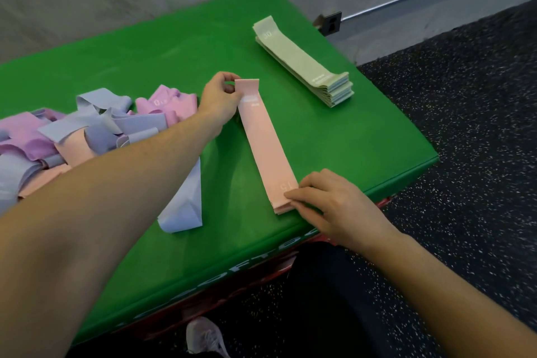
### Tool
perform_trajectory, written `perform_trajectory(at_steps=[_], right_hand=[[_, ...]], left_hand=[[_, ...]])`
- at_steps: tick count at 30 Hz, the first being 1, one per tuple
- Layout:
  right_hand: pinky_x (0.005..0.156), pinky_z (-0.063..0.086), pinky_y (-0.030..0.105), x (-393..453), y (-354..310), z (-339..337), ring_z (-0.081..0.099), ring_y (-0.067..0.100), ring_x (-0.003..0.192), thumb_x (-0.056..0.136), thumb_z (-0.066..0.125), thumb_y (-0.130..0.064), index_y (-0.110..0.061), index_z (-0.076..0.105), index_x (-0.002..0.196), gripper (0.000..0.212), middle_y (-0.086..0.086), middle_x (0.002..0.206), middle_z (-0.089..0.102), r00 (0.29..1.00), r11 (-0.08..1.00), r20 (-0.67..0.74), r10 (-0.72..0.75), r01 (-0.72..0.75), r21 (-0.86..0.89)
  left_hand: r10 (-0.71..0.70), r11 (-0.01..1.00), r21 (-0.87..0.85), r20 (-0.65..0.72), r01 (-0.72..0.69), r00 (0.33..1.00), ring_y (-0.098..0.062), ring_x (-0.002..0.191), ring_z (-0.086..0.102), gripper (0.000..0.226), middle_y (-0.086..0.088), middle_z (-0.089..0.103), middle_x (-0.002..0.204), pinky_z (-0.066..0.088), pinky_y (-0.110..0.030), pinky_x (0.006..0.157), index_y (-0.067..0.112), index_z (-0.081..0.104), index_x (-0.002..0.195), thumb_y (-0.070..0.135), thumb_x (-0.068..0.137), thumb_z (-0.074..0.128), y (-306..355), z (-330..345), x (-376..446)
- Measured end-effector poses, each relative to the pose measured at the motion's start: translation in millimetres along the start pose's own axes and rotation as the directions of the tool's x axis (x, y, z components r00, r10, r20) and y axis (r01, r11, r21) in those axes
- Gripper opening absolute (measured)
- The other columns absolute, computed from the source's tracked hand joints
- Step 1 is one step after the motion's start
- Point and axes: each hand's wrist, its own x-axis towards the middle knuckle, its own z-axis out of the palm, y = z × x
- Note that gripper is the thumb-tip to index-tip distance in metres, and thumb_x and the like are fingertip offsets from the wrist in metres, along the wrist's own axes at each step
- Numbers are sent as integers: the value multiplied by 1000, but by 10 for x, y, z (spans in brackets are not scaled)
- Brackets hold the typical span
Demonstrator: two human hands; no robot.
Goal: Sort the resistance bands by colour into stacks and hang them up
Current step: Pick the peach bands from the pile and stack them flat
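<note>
While left hand (222, 93) pinches the 11 o'clock end, right hand (325, 200) pinches the pink band (266, 145) at 5 o'clock.

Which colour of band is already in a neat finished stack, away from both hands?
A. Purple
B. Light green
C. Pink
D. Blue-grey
B: the light green stack lies squared up alone near the far corner of the green box, while both hands are on the pink bands.
</note>
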Motion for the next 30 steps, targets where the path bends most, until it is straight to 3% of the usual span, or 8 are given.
perform_trajectory(at_steps=[4,7,12,16,19,24,27,30], right_hand=[[75,49,32,-50,84,72,57,13,87,95,64,-25,-17,72,110,19,-3,99,64,1000,999,-4,7,-7,52],[76,41,25,-91,111,96,54,10,86,93,67,-30,-19,74,107,19,-4,98,59,1000,998,-26,0,2,66],[77,36,19,-106,143,124,48,4,83,93,66,-37,-21,76,108,24,-6,99,58,999,997,-41,18,-15,72],[73,43,27,-98,127,151,56,6,83,93,68,-34,-23,75,106,18,-8,96,61,997,991,-74,35,-25,129],[73,38,21,-89,105,140,47,0,80,91,68,-35,-26,75,101,16,-10,95,57,995,990,-65,72,-64,127],[77,39,16,-61,6,58,52,-1,82,87,69,-43,-30,71,111,27,-16,99,53,980,958,19,198,-197,210],[70,38,10,-43,-122,-57,53,-4,82,87,72,-38,-29,67,117,33,-18,99,51,955,888,43,293,-289,357],[69,37,10,-28,-264,-102,52,-7,82,89,71,-34,-28,67,116,28,-18,100,52,950,881,41,310,-303,362]], left_hand=[[21,998,66,7,-22,1000,-12,85,58,28,3,61,101,53,-26,74,21,56,119,5,96,58,-36,29,47],[37,984,175,18,-40,999,-12,86,57,31,7,60,106,53,-30,77,21,58,123,5,96,57,-97,47,92],[116,895,426,63,-131,991,-18,104,57,38,-3,51,136,52,-36,95,16,55,135,7,99,53,-104,50,136],[163,741,616,223,-268,961,-20,94,56,56,-9,30,145,48,-26,71,14,41,147,-4,95,50,39,58,100],[159,724,629,245,-281,957,-16,85,55,54,-9,30,144,42,-20,57,18,45,143,-1,93,55,129,-4,84],[179,740,608,231,-286,956,-11,73,55,39,-5,35,139,47,-23,57,22,51,136,21,97,59,127,-231,-179],[219,746,591,217,-306,951,-13,74,56,31,-3,43,133,52,-30,65,22,57,129,26,98,57,61,-421,-444],[313,749,546,208,-375,927,-17,91,56,23,-2,56,119,46,-32,81,19,65,118,24,98,55,-41,-650,-722]])
